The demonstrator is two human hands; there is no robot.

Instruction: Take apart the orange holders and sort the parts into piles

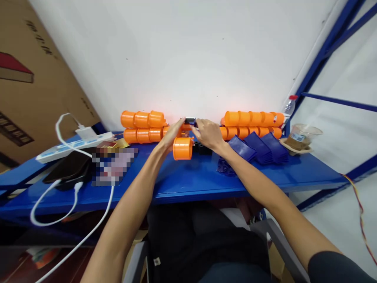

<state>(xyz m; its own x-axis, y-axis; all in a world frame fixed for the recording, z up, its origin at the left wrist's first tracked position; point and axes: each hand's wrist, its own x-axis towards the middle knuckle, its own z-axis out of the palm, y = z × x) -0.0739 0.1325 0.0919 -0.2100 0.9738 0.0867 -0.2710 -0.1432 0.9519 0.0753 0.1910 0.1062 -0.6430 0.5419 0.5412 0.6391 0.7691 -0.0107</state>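
Note:
My left hand (173, 133) and my right hand (208, 133) meet near the back of the blue table. Between their fingertips is a small shiny dark blue piece (190, 120), with a bit of orange under it. Both hands are closed on this piece, my right thumb reaching across below it. Just under my left hand an orange cup (182, 149) lies sideways; whether that hand touches it I cannot tell. Black blocks (204, 149) sit behind and below my right hand, partly hidden. Most of my left fingers are out of sight.
Stacked rows of orange cups (143, 135) (250, 118) line the wall. Blue flat pieces (259, 148) lie right, near a plastic cup (303, 137) and bottle (290, 105). A power strip (75, 147), dark power bank (70, 167) and white cables (110, 202) occupy the left.

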